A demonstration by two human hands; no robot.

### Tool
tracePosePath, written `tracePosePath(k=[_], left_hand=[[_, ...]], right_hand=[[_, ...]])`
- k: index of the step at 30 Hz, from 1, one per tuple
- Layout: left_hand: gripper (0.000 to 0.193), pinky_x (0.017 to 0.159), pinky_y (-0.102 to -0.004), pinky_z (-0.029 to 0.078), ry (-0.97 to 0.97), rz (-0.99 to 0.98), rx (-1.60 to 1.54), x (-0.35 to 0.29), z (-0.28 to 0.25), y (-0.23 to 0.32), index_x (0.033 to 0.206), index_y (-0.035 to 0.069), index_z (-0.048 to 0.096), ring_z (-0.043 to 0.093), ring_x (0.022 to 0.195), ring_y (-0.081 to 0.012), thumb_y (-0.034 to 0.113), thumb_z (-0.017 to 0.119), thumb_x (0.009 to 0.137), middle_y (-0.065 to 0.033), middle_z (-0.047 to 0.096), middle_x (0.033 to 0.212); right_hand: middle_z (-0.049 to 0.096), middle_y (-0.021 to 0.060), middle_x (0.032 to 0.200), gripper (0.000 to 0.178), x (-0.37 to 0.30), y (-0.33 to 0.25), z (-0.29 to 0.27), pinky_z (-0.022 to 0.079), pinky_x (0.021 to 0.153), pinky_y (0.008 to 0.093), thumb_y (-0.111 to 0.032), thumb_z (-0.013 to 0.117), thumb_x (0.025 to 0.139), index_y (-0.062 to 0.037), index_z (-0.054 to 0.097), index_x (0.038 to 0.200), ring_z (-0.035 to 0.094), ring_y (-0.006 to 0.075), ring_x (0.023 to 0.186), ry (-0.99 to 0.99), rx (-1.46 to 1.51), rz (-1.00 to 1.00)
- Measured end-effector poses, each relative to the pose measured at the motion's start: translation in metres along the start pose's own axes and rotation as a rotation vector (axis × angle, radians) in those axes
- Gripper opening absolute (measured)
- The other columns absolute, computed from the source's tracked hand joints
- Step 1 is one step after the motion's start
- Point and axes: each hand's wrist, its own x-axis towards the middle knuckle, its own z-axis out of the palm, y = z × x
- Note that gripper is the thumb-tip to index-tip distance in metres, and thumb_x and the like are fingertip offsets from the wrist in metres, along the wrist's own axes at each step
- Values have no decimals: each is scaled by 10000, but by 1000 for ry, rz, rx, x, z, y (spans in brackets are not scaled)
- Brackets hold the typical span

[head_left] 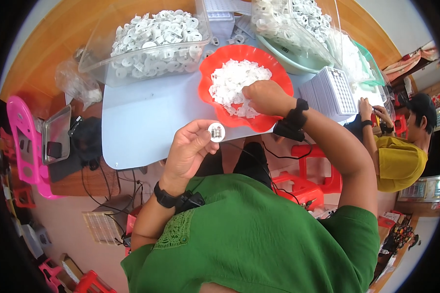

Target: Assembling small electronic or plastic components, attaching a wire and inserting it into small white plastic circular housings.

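Observation:
In my left hand (189, 149), thumb and fingers pinch a small round white plastic part (216, 132) with metal pieces showing in its middle. It is held up just in front of the table edge. My right hand (268, 97) is over the red scalloped bowl (205, 73), fingers curled down at the right side of a heap of small flat white plastic pieces (232, 83). The fingertips are hidden, so anything between them cannot be made out.
A clear bin (95, 63) of white round parts stands back left on the pale blue table (146, 117). Right of the bowl are stacked white trays (327, 93) and a pale green basin (298, 66) under another clear bin. A co-worker in a yellow shirt (401, 161) works at the right.

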Motion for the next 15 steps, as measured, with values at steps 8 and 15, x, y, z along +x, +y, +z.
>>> tracePosePath(k=[8, 15], left_hand=[[298, 658, -241, 509, 13, -4, -29, -1, -4, -3, 1129, -34, 566, 600, 728, -120, 163, 612, 909, -114, 649, 942], [283, 651, -240, 511, -27, -14, -28, 0, 7, -4, 1121, -24, 575, 606, 732, -120, 156, 615, 907, -93, 646, 918]], right_hand=[[601, 161, 709, 43, -10, 1, -15, 472, 586, 407, -21, 608, 699, -12, 583, 733, 597, 318, 669, 186, 257, 0], [522, -8, 618, 124, -46, -30, -49, 433, 479, 218, 50, 577, 787, -6, 612, 892, 519, 69, 544, 255, 1149, 199]])
